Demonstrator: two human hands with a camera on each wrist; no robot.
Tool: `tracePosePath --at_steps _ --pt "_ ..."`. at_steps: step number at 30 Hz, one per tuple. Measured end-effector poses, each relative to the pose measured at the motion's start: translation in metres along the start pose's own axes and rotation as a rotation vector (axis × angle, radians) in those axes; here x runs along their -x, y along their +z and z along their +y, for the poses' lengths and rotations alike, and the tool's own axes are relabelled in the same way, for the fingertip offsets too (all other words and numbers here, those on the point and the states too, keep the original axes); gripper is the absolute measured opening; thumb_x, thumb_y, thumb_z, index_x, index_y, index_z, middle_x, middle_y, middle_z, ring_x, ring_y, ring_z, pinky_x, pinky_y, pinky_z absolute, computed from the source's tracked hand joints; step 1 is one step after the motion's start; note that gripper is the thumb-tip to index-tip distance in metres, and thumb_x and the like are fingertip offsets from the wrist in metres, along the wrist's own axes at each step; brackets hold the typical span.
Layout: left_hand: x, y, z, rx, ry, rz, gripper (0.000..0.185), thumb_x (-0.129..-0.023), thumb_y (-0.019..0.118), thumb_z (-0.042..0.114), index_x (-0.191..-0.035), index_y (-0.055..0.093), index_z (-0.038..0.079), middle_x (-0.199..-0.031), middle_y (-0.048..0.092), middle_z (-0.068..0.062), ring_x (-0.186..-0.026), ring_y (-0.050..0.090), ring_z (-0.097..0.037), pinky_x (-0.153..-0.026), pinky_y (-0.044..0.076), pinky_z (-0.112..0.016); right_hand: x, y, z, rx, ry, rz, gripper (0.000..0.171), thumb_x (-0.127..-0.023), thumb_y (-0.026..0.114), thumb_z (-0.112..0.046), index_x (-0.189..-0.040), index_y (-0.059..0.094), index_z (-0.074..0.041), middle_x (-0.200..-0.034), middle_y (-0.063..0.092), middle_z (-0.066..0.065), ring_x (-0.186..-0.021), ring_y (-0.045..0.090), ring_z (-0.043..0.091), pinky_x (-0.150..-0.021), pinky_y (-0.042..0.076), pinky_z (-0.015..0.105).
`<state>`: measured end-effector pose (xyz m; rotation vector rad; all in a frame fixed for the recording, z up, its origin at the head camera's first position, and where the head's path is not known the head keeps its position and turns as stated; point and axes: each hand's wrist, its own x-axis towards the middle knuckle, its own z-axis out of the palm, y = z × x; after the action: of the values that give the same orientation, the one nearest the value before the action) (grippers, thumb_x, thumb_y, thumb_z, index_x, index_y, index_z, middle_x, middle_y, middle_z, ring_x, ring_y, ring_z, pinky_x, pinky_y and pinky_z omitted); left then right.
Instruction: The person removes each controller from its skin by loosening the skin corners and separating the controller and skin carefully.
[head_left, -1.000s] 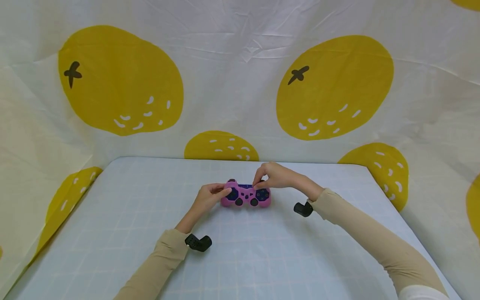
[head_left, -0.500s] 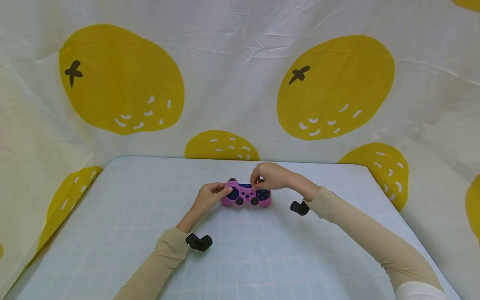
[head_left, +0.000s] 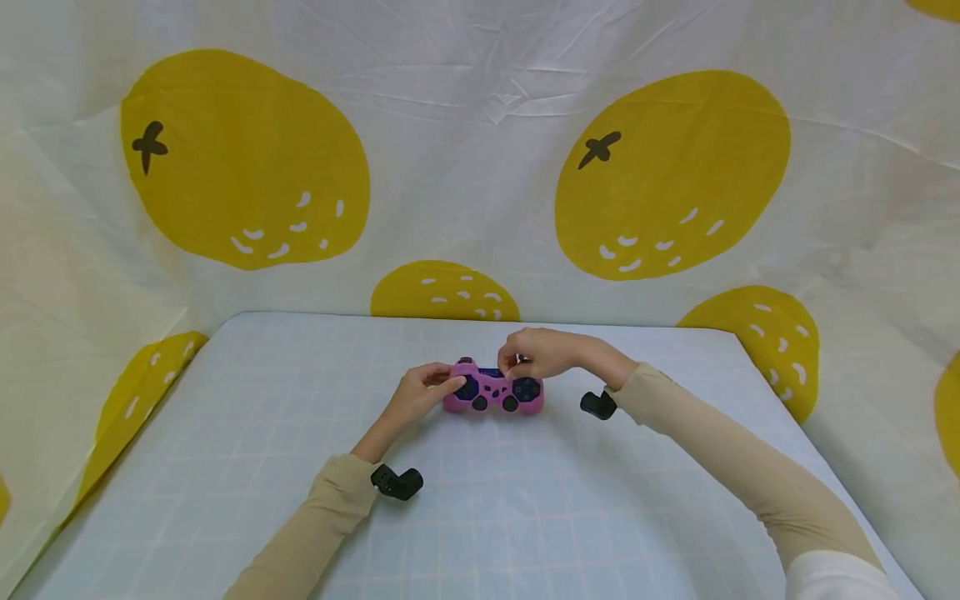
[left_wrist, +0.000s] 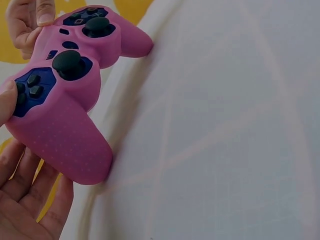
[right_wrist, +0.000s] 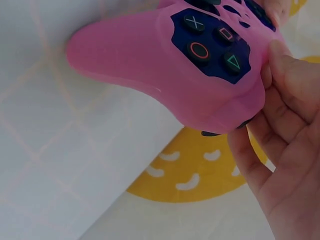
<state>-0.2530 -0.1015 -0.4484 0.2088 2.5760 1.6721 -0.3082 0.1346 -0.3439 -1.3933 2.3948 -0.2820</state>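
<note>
A dark blue game controller (right_wrist: 216,38) in a pink rubbery cover (head_left: 495,387) rests near the table's far side, its black sticks facing the wearer. My left hand (head_left: 408,406) holds its left end, the thumb on the face by the direction buttons and the other fingers behind, as the left wrist view shows. At the top edge, right of the middle, my right hand (head_left: 546,352) pinches the pink cover between thumb and curled fingers. In the right wrist view, fingers of the right hand (right_wrist: 295,135) reach behind the shoulder buttons. The controller's back is hidden.
The table (head_left: 480,517) wears a pale blue checked cloth. Behind it hangs a white sheet (head_left: 457,167) printed with large yellow fruit, close past the far edge. A small black camera sits on each wrist, the left one (head_left: 397,482) low over the cloth.
My right hand has shifted slightly left along the controller's top edge, its wrist camera moving left with it. The left hand and the controller stay nearly still.
</note>
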Motion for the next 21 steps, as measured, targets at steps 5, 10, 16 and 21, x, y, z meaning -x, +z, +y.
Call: tracePosePath --at_steps 5,10,16,21 --pt "-0.001 -0.002 0.000 -0.011 0.014 -0.045 0.042 -0.092 0.063 0.034 -0.125 0.063 0.006 -0.119 0.067 -0.011 -0.108 0.060 -0.024 -0.094 0.052 -0.038 -0.001 -0.003 0.003 -0.030 -0.042 -0.022 0.008 -0.095 0.060 -0.016 -0.088 0.063 -0.013 -0.082 0.057 -0.007 -0.080 0.049 0.008 -0.075 0.046 0.024" --pt "-0.002 -0.004 0.000 -0.034 0.031 -0.077 0.042 -0.094 0.061 0.033 -0.127 0.062 0.006 -0.122 0.066 -0.012 -0.110 0.059 -0.024 -0.095 0.051 -0.039 -0.003 -0.002 0.007 -0.074 -0.056 -0.035 0.009 -0.096 0.058 -0.015 -0.088 0.061 -0.012 -0.083 0.056 -0.006 -0.082 0.048 0.009 -0.078 0.046 0.025" --pt "0.000 -0.003 0.002 -0.029 0.068 -0.118 0.044 -0.095 0.059 0.030 -0.128 0.059 0.000 -0.124 0.065 -0.017 -0.111 0.063 -0.027 -0.096 0.051 -0.039 -0.005 0.002 0.012 -0.147 -0.081 -0.058 0.010 -0.097 0.056 -0.015 -0.088 0.057 -0.011 -0.083 0.053 -0.006 -0.084 0.050 0.009 -0.083 0.048 0.026" --pt "0.002 -0.003 0.003 -0.027 0.085 -0.117 0.046 -0.096 0.059 0.030 -0.130 0.058 0.000 -0.125 0.064 -0.017 -0.112 0.063 -0.027 -0.096 0.051 -0.038 -0.007 0.003 0.016 -0.173 -0.074 -0.059 0.010 -0.097 0.057 -0.016 -0.088 0.058 -0.012 -0.081 0.053 -0.007 -0.081 0.050 0.008 -0.081 0.046 0.026"
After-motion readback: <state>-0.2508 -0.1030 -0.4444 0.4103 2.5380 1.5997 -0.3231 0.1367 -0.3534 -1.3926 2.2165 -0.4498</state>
